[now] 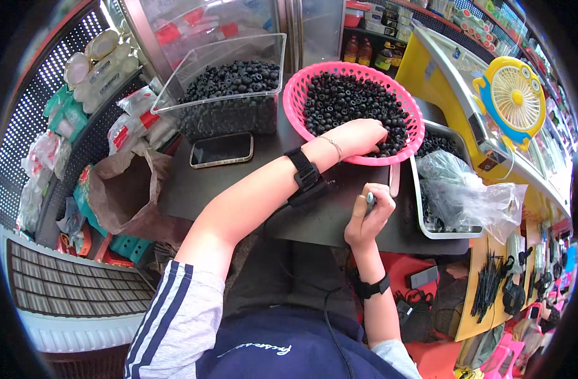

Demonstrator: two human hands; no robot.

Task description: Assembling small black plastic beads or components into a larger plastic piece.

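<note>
One slim tool (370, 201) upright, right hand (366, 220)

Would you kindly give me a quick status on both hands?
Left hand in pink basket, on black beads. Right hand grips small tool over dark table. Nothing blocking.

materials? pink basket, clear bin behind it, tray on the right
Pink basket: moulded plastic, slotted wall, slight gloss. Clear bin: transparent rigid plastic, probably acrylic; black pieces show through its walls. Tray: looks like metal, grey with a dull sheen, though light plastic is possible.
</note>
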